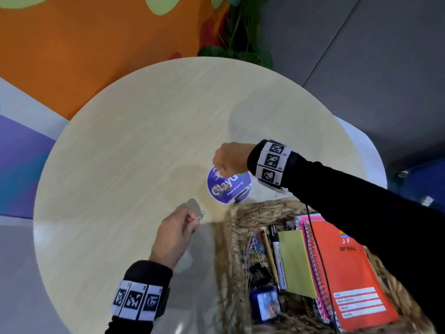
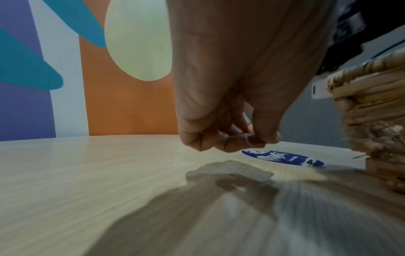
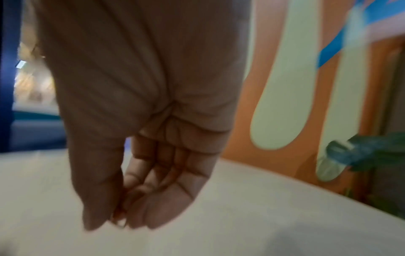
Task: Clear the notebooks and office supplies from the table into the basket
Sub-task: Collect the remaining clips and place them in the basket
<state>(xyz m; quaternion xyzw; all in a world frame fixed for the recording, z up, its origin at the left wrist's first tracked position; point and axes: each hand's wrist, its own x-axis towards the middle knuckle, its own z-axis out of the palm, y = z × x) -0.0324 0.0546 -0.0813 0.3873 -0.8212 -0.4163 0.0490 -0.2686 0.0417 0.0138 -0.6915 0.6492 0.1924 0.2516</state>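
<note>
Bright office or co-working lounge, round pale wood-grain table (image 1: 144, 141), wall mural (image 1: 84, 44) of orange, purple, teal and pale green shapes, leafy plant (image 1: 238, 44), grey carpet floor (image 1: 373, 56), woven basket (image 1: 255, 210) of stationery

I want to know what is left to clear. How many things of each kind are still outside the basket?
Paper clip, pinched in the left hand: 1
Round purple sticker, flat on the table: 1
Total: 2
</note>
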